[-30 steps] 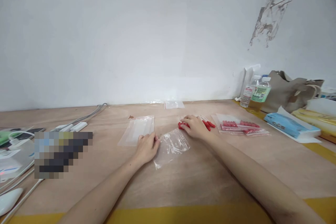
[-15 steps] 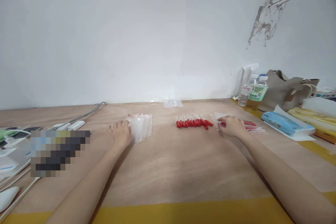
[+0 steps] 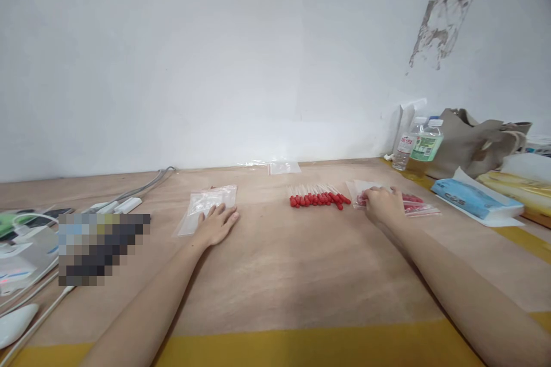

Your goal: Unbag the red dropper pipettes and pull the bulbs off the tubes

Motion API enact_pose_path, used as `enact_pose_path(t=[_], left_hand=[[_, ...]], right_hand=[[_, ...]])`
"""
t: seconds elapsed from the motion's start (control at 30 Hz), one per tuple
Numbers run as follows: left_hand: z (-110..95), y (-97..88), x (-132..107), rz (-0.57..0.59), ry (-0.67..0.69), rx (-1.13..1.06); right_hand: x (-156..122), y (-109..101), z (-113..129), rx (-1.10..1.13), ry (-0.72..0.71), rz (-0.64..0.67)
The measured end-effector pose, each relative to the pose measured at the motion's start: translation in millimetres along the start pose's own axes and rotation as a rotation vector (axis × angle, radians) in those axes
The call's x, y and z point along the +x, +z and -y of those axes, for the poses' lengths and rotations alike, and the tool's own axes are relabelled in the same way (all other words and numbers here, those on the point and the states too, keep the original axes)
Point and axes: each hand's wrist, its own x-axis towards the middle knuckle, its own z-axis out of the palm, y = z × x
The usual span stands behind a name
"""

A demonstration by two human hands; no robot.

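Note:
My left hand (image 3: 216, 225) lies with its fingers spread over the lower right part of a stack of clear plastic zip bags (image 3: 206, 202) on the table, pressing on them without a grip. Right of the middle is a row of thin pale sticks with red tips (image 3: 318, 199), side by side, red ends toward me. Just right of them, my right hand (image 3: 383, 204) has curled fingers closed on clear bags holding red-tipped sticks (image 3: 415, 206). My fingers and palm cover the middle of those bags.
Another clear bag (image 3: 284, 168) lies against the wall. At right stand drink bottles (image 3: 424, 149), a grey-beige bag (image 3: 467, 143) and a blue tissue pack (image 3: 476, 198). Chargers and cables (image 3: 124, 205) and a white mouse-like object (image 3: 17, 324) lie at left. Yellow tape (image 3: 275, 350) edges the table.
The stack of empty bags has shifted left. My left hand has moved from its left side to its lower right, fingers now spread. My right hand stays on the filled bags, moving slightly right.

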Motion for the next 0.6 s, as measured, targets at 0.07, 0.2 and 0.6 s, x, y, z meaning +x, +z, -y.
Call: enact_pose_path(t=[0.07, 0.2, 0.6], left_hand=[[6, -5.1, -1, -0.029, -0.019, 0.013], [-7, -6.0, -10, -0.236, 0.081, 0.060], [-58, 13.7, -32, -0.125, 0.460, -0.215]], right_hand=[[0, 1, 0, 0.020, 0.031, 0.009], [2, 3, -3, 0.018, -0.018, 0.082], [-1, -28, 1, 0.293, 0.192, -0.415]])
